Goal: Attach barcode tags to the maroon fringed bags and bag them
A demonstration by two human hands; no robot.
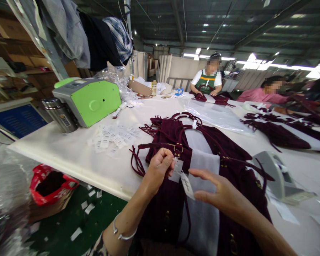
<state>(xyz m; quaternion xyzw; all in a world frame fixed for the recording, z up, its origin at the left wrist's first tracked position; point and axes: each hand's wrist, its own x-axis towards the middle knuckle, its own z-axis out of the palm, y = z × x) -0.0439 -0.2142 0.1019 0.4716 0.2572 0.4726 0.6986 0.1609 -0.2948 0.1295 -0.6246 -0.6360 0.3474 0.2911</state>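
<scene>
Dark maroon handbags [168, 131] with cords and brass-coloured fittings lie on the white table, a pale grey sheet [204, 170] running down their middle. My left hand [161, 164] is closed in a pinch just below a strap ring, at the top of the hang tags. One tag [176, 170] is translucent and hangs right under the fingers. A white tag [186, 185] with dark lettering dangles beside it. My right hand [216, 186] is open, thumb and forefinger apart, close to the white tag's right side.
Loose printed labels [114, 137] are scattered left of the bags. Behind them stand a green and grey machine [96, 99] and a steel flask [60, 115]. A grey tape dispenser [276, 174] sits at right. Two people [206, 81] work across the table, one handling maroon bags. A red bag [40, 177] is on the floor.
</scene>
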